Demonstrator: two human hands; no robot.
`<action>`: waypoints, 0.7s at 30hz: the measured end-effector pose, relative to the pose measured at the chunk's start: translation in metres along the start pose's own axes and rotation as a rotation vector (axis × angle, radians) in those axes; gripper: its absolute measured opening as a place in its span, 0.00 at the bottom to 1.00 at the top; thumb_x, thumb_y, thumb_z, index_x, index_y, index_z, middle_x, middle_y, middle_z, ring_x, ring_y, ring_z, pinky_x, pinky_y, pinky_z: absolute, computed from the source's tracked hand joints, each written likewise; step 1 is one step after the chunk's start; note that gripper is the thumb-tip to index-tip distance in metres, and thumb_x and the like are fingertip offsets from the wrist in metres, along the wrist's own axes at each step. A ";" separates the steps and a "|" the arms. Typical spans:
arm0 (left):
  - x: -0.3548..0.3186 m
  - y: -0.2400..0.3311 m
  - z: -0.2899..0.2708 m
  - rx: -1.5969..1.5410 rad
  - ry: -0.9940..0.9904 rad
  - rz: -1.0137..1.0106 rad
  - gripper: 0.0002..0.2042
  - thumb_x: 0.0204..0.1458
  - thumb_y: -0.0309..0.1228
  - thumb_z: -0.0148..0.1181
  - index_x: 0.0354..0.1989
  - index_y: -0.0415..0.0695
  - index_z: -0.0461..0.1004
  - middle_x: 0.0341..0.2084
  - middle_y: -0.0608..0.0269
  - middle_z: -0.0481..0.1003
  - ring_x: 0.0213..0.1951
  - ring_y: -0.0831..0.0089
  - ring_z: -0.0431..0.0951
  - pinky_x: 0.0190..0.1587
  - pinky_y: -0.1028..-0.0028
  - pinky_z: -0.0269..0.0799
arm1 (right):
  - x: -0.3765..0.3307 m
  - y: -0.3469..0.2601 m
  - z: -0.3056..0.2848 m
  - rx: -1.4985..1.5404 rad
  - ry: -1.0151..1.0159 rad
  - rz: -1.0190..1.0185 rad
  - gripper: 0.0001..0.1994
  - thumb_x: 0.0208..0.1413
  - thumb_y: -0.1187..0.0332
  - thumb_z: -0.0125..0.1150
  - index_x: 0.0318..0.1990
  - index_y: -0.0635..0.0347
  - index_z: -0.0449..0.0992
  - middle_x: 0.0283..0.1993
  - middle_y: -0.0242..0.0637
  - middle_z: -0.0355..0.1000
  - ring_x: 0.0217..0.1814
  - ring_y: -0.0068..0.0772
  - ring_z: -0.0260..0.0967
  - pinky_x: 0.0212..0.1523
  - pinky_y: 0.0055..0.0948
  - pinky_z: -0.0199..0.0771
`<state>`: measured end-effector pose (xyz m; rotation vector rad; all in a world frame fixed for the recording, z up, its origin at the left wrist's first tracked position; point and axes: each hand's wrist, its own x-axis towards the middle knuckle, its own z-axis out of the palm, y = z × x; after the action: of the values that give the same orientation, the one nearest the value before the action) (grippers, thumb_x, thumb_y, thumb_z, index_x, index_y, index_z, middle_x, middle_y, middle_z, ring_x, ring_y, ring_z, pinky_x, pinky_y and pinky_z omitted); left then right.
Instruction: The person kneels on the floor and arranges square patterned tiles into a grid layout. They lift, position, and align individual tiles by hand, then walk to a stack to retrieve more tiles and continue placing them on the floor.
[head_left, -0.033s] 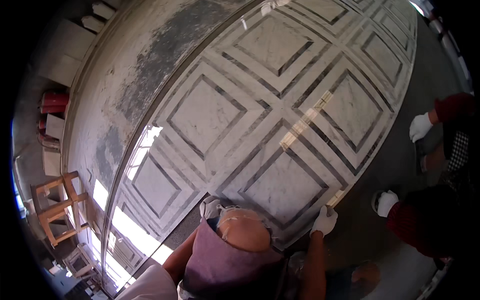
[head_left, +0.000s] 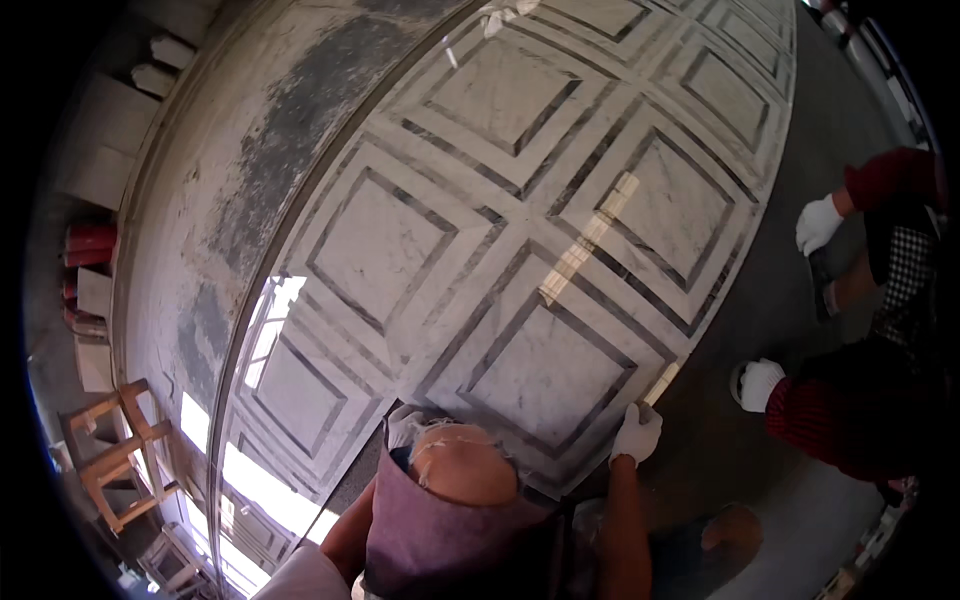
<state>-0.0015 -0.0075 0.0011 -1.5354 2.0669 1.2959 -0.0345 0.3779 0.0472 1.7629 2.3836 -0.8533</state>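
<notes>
A square marble panel [head_left: 545, 375], white with grey veins and dark inlaid bands, lies nearest me within a larger patterned marble surface. At its right edge, my right hand [head_left: 637, 433] in a white glove is closed on the border, fingers bent. My left hand [head_left: 404, 427], gloved too, grips by the panel's left corner; my bare knee [head_left: 465, 463], showing through torn jeans, hides part of it. A purple apron [head_left: 450, 525] covers my lap between the two arms.
On the right a co-worker's gloved hand [head_left: 759, 385] holds a round-rimmed thing; another gloved hand [head_left: 819, 224] is farther up. Wooden stools [head_left: 118, 455] stand at the left, near red objects [head_left: 90, 244]. A worn, stained strip [head_left: 290, 140] borders the marble's left side.
The whole view has shifted a little, so the scene sits slightly farther left and higher. Both my hands stay at the panel's edges.
</notes>
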 end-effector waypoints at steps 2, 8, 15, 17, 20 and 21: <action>-0.024 0.029 -0.011 0.051 0.054 -0.004 0.18 0.46 0.32 0.64 0.45 0.36 0.74 0.36 0.53 0.79 0.39 0.66 0.79 0.43 0.69 0.73 | -0.011 -0.034 -0.006 -0.099 0.013 0.002 0.25 0.50 0.58 0.65 0.54 0.60 0.72 0.52 0.46 0.70 0.52 0.47 0.70 0.54 0.41 0.69; -0.058 0.115 0.020 0.360 -0.095 0.185 0.18 0.46 0.34 0.65 0.43 0.36 0.74 0.35 0.53 0.79 0.38 0.65 0.79 0.43 0.68 0.73 | 0.003 -0.015 -0.023 -0.226 0.052 -0.328 0.38 0.45 0.58 0.69 0.64 0.59 0.62 0.66 0.49 0.58 0.65 0.52 0.57 0.62 0.42 0.62; -0.034 0.152 0.079 0.813 -0.524 0.855 0.29 0.41 0.46 0.70 0.47 0.40 0.71 0.40 0.49 0.73 0.41 0.56 0.77 0.43 0.61 0.73 | -0.002 -0.020 -0.013 -0.179 0.000 -0.353 0.41 0.43 0.57 0.71 0.65 0.62 0.59 0.68 0.54 0.54 0.67 0.55 0.54 0.64 0.40 0.59; -0.043 0.177 0.088 1.080 -0.524 0.862 0.31 0.40 0.49 0.71 0.48 0.41 0.70 0.43 0.49 0.71 0.44 0.55 0.76 0.44 0.60 0.74 | -0.003 -0.026 -0.014 -0.187 -0.033 -0.362 0.43 0.42 0.57 0.72 0.65 0.62 0.58 0.68 0.55 0.53 0.68 0.56 0.53 0.65 0.41 0.58; -0.056 0.188 0.094 1.289 -0.478 0.806 0.35 0.38 0.52 0.71 0.50 0.42 0.68 0.46 0.48 0.70 0.46 0.55 0.76 0.45 0.60 0.74 | -0.005 -0.030 -0.015 -0.217 -0.046 -0.369 0.45 0.40 0.56 0.74 0.66 0.60 0.57 0.68 0.56 0.52 0.67 0.57 0.53 0.64 0.43 0.58; -0.054 0.192 0.097 1.366 -0.506 0.747 0.36 0.38 0.53 0.71 0.52 0.42 0.65 0.49 0.50 0.68 0.49 0.56 0.74 0.44 0.60 0.75 | -0.005 -0.034 -0.016 -0.231 -0.049 -0.363 0.45 0.40 0.56 0.74 0.66 0.60 0.58 0.68 0.56 0.53 0.66 0.57 0.53 0.63 0.44 0.58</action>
<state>-0.1736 0.1104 0.0772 0.1378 2.2645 0.0845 -0.0586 0.3746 0.0757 1.2355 2.6849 -0.6060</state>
